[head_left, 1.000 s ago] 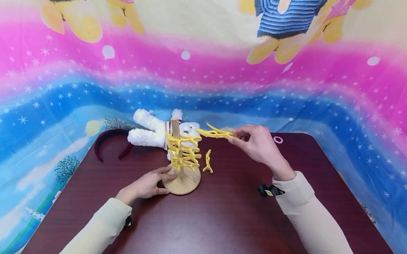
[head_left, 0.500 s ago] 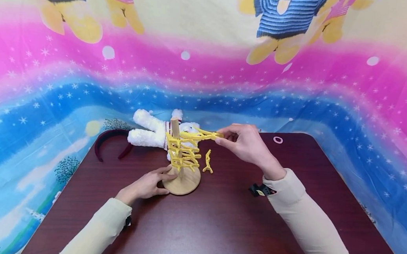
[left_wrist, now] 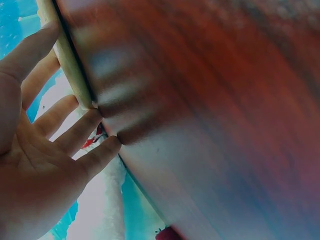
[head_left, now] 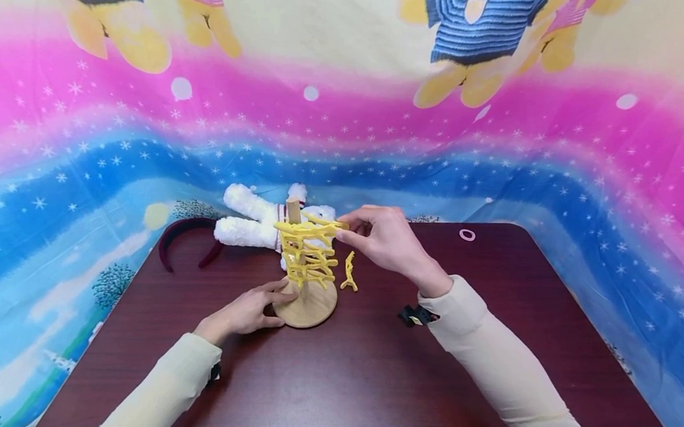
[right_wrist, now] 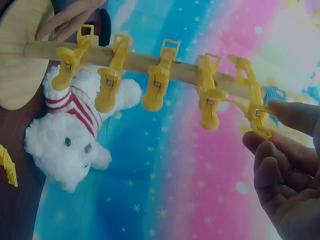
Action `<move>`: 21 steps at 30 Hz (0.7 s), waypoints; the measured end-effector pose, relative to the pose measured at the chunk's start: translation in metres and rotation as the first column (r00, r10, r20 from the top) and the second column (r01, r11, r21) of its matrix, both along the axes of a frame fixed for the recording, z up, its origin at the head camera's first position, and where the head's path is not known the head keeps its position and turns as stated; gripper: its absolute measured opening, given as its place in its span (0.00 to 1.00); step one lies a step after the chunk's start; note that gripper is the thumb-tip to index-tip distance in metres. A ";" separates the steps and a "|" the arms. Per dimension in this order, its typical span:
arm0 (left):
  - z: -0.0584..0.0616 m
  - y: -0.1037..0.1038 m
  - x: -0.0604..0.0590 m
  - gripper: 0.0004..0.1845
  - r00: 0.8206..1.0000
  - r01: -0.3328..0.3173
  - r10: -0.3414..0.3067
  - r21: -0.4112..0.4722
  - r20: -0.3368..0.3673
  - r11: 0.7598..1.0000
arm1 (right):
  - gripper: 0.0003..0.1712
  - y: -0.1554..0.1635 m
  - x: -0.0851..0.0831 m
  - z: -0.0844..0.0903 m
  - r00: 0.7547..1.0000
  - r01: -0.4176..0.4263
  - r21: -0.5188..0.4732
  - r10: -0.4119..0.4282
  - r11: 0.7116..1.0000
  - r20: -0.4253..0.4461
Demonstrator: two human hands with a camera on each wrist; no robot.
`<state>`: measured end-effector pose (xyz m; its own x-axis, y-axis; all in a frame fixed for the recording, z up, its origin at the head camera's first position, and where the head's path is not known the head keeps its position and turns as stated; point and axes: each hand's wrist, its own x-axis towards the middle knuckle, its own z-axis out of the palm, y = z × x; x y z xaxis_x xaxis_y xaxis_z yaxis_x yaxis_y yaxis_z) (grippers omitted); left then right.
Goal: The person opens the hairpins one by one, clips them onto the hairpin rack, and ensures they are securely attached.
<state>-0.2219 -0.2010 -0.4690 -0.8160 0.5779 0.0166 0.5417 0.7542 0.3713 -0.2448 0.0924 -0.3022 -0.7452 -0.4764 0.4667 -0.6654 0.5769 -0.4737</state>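
Note:
A wooden stand has a round base (head_left: 307, 309) and an upright dowel (head_left: 293, 209) (right_wrist: 140, 61) carrying several yellow clips (head_left: 308, 264) (right_wrist: 157, 85). My right hand (head_left: 345, 231) (right_wrist: 265, 132) pinches the tail of the topmost yellow clip (head_left: 308, 226) (right_wrist: 252, 112), whose mouth sits on the dowel near its top end. My left hand (head_left: 276, 299) (left_wrist: 75, 87) lies on the table with straight fingers (left_wrist: 75, 132) against the left rim of the base (left_wrist: 70, 70). One loose yellow clip (head_left: 349, 271) (right_wrist: 7, 170) lies on the table right of the stand.
A white plush bear (head_left: 248, 223) (right_wrist: 70, 135) in a striped top lies behind the stand. A dark red headband (head_left: 182, 235) is at the back left and a small pink ring (head_left: 467, 235) at the back right. The dark wooden table (head_left: 365, 387) meets a colourful cloth backdrop.
My right hand has carried the yellow clip leftward from mid-air to the top of the dowel. The left hand has stayed on the base.

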 end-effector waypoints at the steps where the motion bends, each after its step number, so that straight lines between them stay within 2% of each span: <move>1: 0.000 0.000 0.000 0.30 1.000 0.000 0.000 -0.001 0.001 1.000 | 0.12 -0.002 -0.001 0.000 1.000 -0.003 0.000 0.003 1.000 -0.005; 7: 0.001 0.000 0.000 0.30 1.000 0.003 -0.003 0.004 0.008 1.000 | 0.11 -0.011 -0.005 -0.002 0.999 -0.010 -0.006 0.009 1.000 -0.033; 21: 0.002 0.000 0.000 0.30 0.999 -0.010 0.010 0.000 0.036 1.000 | 0.11 -0.021 -0.005 -0.006 1.000 0.005 -0.015 -0.005 1.000 -0.007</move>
